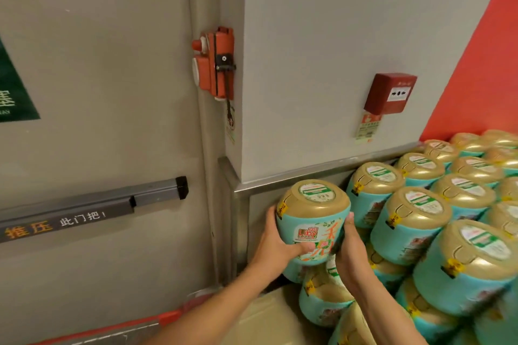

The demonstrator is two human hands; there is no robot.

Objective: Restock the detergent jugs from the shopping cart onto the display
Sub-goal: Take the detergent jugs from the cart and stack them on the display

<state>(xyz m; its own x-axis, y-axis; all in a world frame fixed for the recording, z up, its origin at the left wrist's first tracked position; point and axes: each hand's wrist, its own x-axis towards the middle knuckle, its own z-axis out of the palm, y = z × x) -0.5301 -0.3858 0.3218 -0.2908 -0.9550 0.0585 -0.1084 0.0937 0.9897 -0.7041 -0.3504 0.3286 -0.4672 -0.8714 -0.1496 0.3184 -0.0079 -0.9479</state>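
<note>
We hold Liby detergent jug (313,221) between left grip (276,245) and right grip (351,249), both curled round its sides; stacked jugs (412,221) just right of grips. We judge it heavy, sleeve slick: support low with 2 palms.

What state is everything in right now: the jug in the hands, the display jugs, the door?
held jug, capped, cap up, lifted at the display's left end.
left hand, grips the jug's left side, thumb across the label.
right hand, grips the jug's right side.
stacked jugs, capped, upright, tiered against the wall.
door, looks shut.
</note>
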